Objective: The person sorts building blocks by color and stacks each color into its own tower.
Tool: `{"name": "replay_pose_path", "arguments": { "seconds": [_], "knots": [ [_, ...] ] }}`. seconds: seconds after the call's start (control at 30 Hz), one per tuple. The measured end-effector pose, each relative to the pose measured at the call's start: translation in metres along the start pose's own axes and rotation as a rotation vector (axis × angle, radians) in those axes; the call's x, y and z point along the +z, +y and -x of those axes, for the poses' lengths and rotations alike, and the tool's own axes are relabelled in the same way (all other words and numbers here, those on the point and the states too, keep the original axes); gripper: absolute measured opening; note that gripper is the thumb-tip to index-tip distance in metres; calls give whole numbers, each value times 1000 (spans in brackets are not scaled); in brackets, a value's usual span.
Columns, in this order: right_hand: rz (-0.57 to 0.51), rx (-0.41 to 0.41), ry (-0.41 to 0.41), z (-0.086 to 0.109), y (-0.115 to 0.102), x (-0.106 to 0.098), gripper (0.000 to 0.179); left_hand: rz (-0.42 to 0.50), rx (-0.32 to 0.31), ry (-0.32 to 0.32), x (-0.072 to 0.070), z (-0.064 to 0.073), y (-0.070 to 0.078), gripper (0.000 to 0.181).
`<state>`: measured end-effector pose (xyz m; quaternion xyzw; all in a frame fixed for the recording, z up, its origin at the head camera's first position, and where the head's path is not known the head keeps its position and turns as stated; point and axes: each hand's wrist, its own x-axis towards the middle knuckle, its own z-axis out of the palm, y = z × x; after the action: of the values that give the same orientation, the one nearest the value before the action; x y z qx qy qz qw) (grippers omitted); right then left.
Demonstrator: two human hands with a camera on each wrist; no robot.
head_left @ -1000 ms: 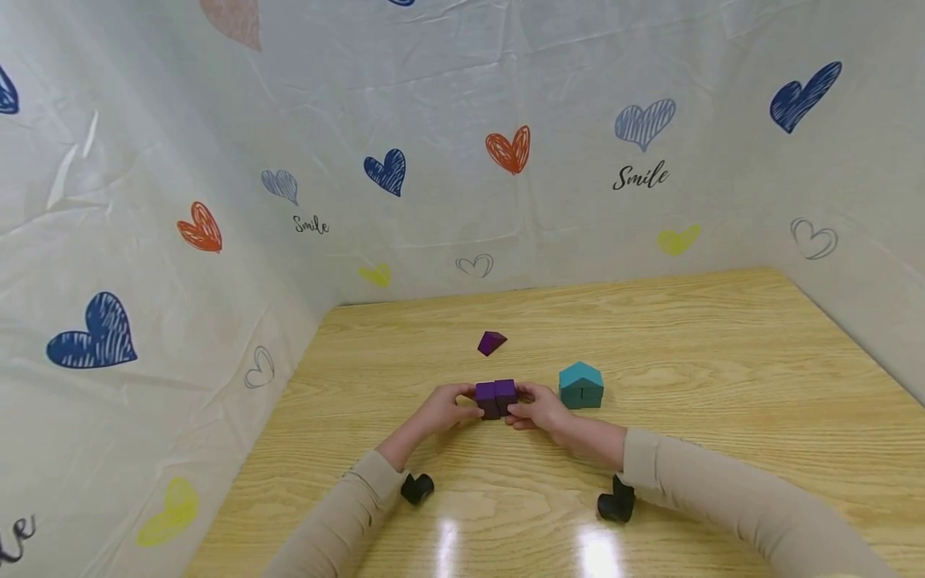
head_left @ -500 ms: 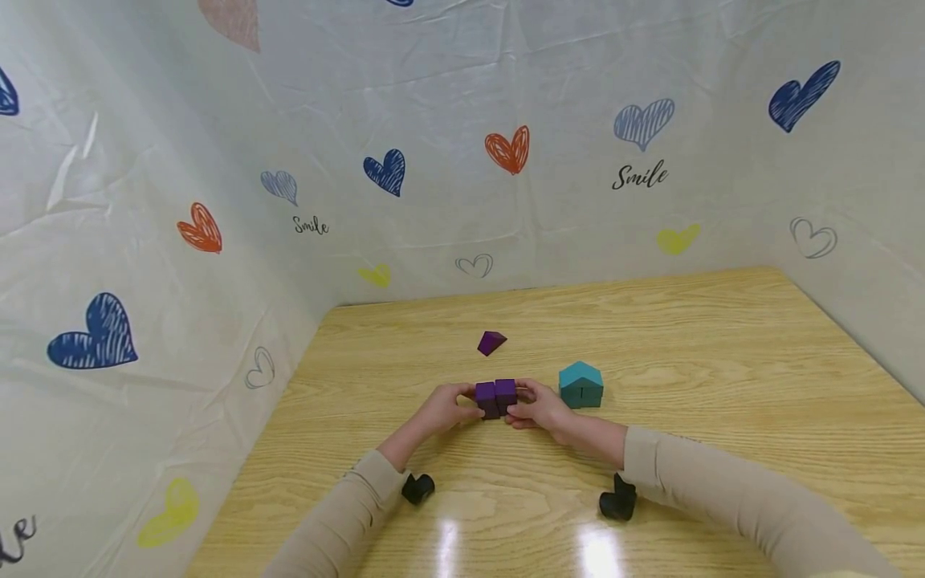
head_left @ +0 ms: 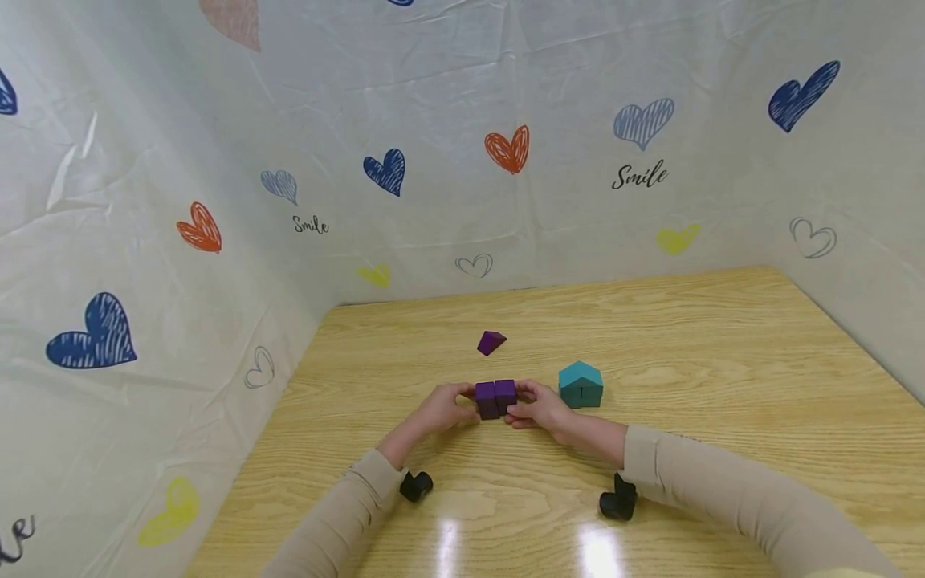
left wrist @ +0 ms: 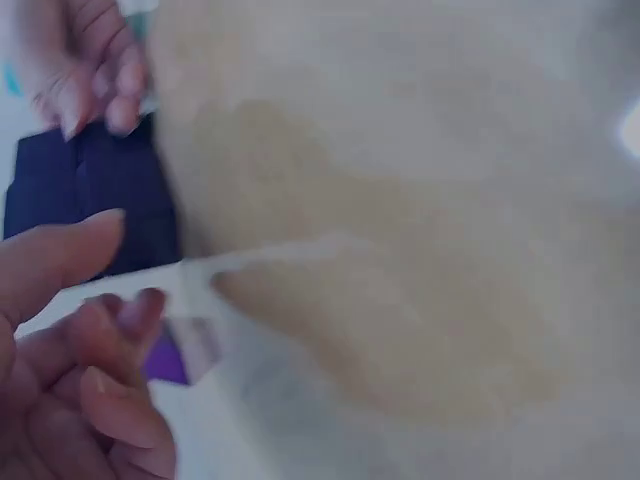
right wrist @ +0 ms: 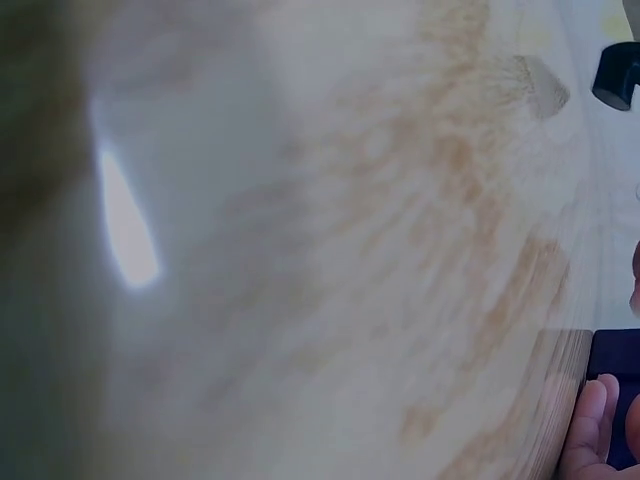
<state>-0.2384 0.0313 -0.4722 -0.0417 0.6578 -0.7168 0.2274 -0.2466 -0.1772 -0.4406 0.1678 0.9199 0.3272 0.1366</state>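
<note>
Two purple blocks (head_left: 495,400) stand side by side on the wooden table, dark in the left wrist view. My left hand (head_left: 442,407) is at their left side, index fingertip right at the block and thumb drawn slightly off it. In the left wrist view that thumb (left wrist: 70,250) and the fingers are spread apart. My right hand (head_left: 542,409) holds the right block, thumb at its front and a finger behind. A purple wedge-like block (head_left: 491,343) lies farther back. Right of my right hand is a teal house-shaped group of blocks (head_left: 581,386) with a pitched top.
The wooden table (head_left: 686,345) meets a white sheet (head_left: 433,96) printed with hearts at the back and sides. Black wrist-worn devices (head_left: 617,502) sit below each sleeve. Light glares off the table's near part.
My left thumb has drawn back a little from the left purple block. My right hand and the blocks look almost unchanged.
</note>
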Motion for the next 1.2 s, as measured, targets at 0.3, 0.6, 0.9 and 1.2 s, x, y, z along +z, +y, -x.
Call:
{"name": "replay_pose_path", "arguments": {
  "seconds": [0.3, 0.6, 0.9, 1.2],
  "knots": [
    [-10, -24, -6, 1, 1, -4, 46, 121, -89, 124, -34, -37, 0, 48],
    [-10, -9, -1, 0, 3, -2, 47, 285, -86, 290, -30, -83, -12, 56],
    [-3, -15, -19, 2, 2, -1, 48, 442, -146, 308, -9, -106, -21, 60],
    [-12, -4, -5, 2, 1, -1, 49, 280, -115, 321, -1, -121, -25, 57]
  ]
}}
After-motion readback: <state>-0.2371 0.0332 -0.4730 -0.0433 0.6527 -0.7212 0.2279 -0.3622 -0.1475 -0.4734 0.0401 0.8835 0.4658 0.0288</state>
